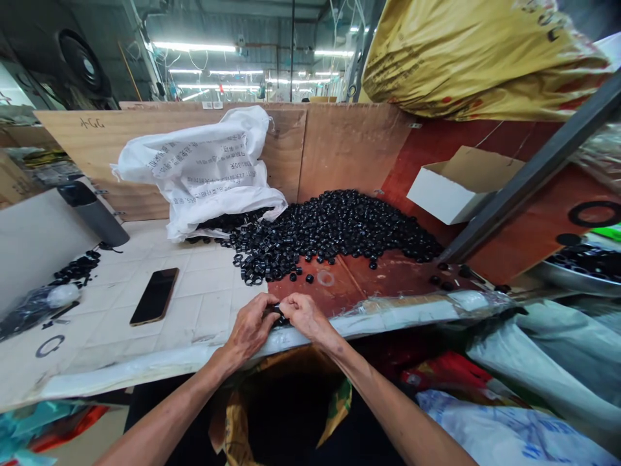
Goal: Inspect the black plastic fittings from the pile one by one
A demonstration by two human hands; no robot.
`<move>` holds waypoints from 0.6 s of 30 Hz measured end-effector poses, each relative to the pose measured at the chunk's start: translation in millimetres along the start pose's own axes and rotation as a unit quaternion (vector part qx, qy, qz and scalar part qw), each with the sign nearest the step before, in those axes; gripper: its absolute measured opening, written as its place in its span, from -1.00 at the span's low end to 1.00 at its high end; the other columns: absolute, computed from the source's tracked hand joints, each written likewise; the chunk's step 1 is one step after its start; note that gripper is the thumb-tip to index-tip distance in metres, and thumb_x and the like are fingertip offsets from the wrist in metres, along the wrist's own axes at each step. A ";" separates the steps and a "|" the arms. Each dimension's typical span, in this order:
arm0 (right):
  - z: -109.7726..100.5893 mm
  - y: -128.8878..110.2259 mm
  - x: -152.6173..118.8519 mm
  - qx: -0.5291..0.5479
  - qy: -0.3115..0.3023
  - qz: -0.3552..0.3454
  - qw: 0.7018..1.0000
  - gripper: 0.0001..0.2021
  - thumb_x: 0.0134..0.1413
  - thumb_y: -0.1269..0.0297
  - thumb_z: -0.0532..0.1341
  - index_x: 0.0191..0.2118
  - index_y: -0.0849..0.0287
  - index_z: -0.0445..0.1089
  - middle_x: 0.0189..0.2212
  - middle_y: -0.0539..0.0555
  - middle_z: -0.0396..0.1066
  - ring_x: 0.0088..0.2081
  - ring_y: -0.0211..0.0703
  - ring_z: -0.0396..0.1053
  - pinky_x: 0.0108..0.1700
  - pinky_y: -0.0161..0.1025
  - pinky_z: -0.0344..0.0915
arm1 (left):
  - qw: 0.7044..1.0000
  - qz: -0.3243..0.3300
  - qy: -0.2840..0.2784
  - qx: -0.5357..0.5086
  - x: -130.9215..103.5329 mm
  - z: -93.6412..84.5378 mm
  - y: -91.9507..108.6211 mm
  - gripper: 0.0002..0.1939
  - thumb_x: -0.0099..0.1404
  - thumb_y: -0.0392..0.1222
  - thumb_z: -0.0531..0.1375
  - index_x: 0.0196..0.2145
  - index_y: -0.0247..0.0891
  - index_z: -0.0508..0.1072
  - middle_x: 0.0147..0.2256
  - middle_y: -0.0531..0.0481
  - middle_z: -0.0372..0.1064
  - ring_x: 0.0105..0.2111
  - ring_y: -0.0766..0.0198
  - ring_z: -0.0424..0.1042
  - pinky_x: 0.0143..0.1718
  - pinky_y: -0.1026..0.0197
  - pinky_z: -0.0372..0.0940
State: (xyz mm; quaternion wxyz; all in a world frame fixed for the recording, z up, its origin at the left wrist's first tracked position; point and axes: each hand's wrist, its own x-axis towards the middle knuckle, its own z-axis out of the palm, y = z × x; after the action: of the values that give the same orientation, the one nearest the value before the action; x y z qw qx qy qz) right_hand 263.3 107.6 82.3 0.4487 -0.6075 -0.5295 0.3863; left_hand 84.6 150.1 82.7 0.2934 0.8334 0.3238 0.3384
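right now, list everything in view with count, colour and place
Rings: many, black, heaped mid-table
Sack: one, white, left of heap
Phone: one, black, left
Bottle: one, grey, far left
Clear bag: one, transparent, far left
Flat ring: one, grey, front left
Box: one, white-brown, right
Basin: one, silver, far right
Yellow bag: one, yellow, top right
Printed bag: one, white-blue, lower right
Boards: several, brown, behind heap
Lights: several, white, overhead
Table: one, white-red, centre
Left hand, right hand: two, bare, front edge, grip on black piece
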 end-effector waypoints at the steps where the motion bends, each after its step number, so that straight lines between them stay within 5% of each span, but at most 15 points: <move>1: -1.0 -1.3 -0.1 -0.008 0.001 0.000 1.000 -0.82 0.06 0.23 0.21 -0.46 0.21 0.44 -0.50 0.02 0.44 -0.42 -0.19 0.34 -0.38 -0.31 0.18 | 1.000 0.000 -0.006 0.001 0.0 0.2 1.1 -0.81 0.36 -0.23 0.18 -0.06 -0.14 0.44 -0.14 -0.03 0.54 -0.14 0.17 0.54 -0.04 0.10 0.39; 8: 6.5 -0.8 1.4 0.025 0.017 0.040 0.999 -0.75 0.14 0.11 0.23 -0.41 0.20 0.46 -0.57 0.00 0.38 -0.51 -0.20 0.30 -0.44 -0.29 0.19 | 0.998 -0.028 -0.058 -0.013 0.8 -15.1 1.8 -0.81 0.31 -0.24 0.19 -0.10 -0.16 0.44 -0.20 -0.02 0.54 -0.19 0.16 0.52 -0.11 0.12 0.38; 11: -10.4 10.7 13.7 -0.052 0.134 -0.023 0.989 -0.78 0.16 0.12 0.24 -0.28 0.18 0.48 -0.42 0.07 0.46 -0.40 -0.11 0.39 -0.30 -0.21 0.33 | 0.988 -0.094 -0.118 -0.024 9.3 -31.7 -1.6 -0.85 0.27 -0.13 0.27 -0.22 -0.20 0.48 -0.35 0.03 0.50 -0.38 0.20 0.48 -0.35 0.21 0.33; 14: -36.6 28.1 31.7 -0.191 0.262 -0.119 0.939 -0.75 0.09 0.34 0.23 -0.09 0.18 0.50 -0.12 0.22 0.43 -0.23 -0.02 0.43 -0.13 -0.10 0.38 | 0.990 -0.115 -0.037 0.076 26.7 -41.1 -10.2 -0.75 0.29 -0.07 0.27 -0.13 -0.23 0.48 -0.38 0.01 0.45 -0.39 0.18 0.44 -0.34 0.18 0.30; 16: -48.9 39.3 42.3 -0.236 0.240 -0.144 0.931 -0.71 0.03 0.43 0.23 -0.09 0.19 0.52 -0.13 0.23 0.41 -0.24 -0.01 0.43 -0.12 -0.09 0.39 | 0.980 -0.096 0.022 0.170 39.4 -39.9 -19.0 -0.71 0.31 -0.16 0.24 -0.02 -0.24 0.47 -0.34 -0.03 0.44 -0.32 0.12 0.45 -0.23 0.12 0.30; 18: -53.8 47.4 48.7 -0.255 0.198 -0.162 0.932 -0.76 0.04 0.48 0.20 -0.17 0.19 0.53 -0.22 0.22 0.42 -0.25 0.01 0.44 -0.11 -0.10 0.39 | 0.971 -0.089 0.024 0.222 48.4 -34.0 -28.3 -0.76 0.32 -0.25 0.20 -0.05 -0.24 0.49 -0.31 -0.07 0.43 -0.29 0.09 0.45 -0.20 0.10 0.30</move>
State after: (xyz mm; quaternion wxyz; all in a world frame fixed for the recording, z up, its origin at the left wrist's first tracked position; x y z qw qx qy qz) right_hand 335.0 146.8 53.4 0.4312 -0.6714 -0.6019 0.0320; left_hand 76.5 212.5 101.0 0.1217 0.8372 0.4707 0.2505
